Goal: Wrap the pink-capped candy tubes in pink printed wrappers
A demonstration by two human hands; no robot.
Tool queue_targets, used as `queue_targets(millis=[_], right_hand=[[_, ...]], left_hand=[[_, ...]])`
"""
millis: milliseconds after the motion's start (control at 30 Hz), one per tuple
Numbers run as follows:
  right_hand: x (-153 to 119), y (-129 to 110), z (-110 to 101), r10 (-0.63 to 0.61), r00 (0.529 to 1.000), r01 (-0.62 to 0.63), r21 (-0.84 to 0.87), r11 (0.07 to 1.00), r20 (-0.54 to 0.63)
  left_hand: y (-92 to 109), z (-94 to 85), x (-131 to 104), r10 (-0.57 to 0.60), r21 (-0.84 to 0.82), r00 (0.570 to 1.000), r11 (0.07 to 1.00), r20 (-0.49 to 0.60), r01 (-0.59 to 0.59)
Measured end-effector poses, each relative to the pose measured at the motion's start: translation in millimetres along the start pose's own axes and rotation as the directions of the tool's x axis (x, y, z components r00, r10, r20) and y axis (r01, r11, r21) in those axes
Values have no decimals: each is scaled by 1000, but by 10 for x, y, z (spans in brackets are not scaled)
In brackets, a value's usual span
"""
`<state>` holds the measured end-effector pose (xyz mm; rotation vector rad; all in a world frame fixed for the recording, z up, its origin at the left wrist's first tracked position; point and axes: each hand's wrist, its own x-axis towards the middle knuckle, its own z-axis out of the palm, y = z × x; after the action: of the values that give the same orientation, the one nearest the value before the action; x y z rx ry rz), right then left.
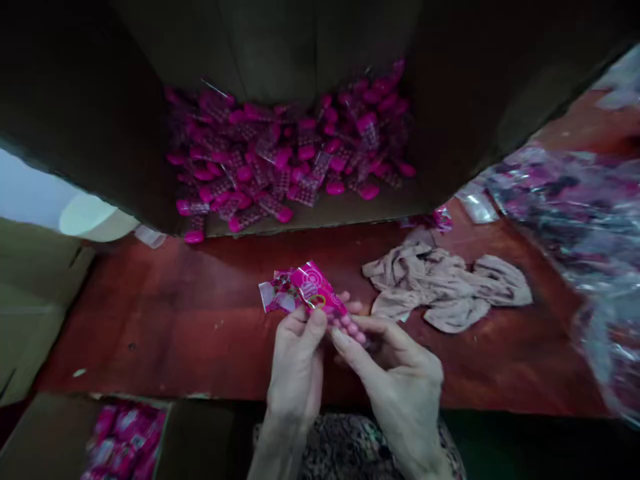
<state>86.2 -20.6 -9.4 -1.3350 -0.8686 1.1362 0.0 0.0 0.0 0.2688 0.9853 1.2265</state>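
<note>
Above the red tabletop, both my hands are closed on one small pink printed packet (319,287). My left hand (296,360) pinches its lower left side between thumb and fingers. On the right side, my right hand (400,373) grips the lower end, where a clear part with pink round balls (351,327) shows. Whether those balls sit inside the packet or in a separate clear tube, I cannot tell. Just behind the packet lie pink-and-white wrappers (280,293) on the table. Some fingertips are hidden behind the packet.
A large cardboard box (320,217) on its side holds many pink-capped clear containers (280,160). To the right lie a crumpled beige cloth (445,283) and a big clear plastic bag (555,207). Pink packets (125,440) fill a box at lower left.
</note>
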Motion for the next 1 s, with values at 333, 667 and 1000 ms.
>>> queue_targets(millis=[333, 667, 1000], right_hand=[[-25, -57, -20, 76, 995, -85, 167, 982, 63], [-53, -26, -35, -204, 977, 212, -150, 966, 69], [-32, -17, -88, -285, 946, 316, -248, 916, 155]], left_hand=[[-46, 29, -91, 104, 93, 993, 990, 57, -109], [73, -31, -28, 104, 90, 994, 990, 22, -106], [-37, -24, -24, 74, 20, 995, 997, -69, -73]])
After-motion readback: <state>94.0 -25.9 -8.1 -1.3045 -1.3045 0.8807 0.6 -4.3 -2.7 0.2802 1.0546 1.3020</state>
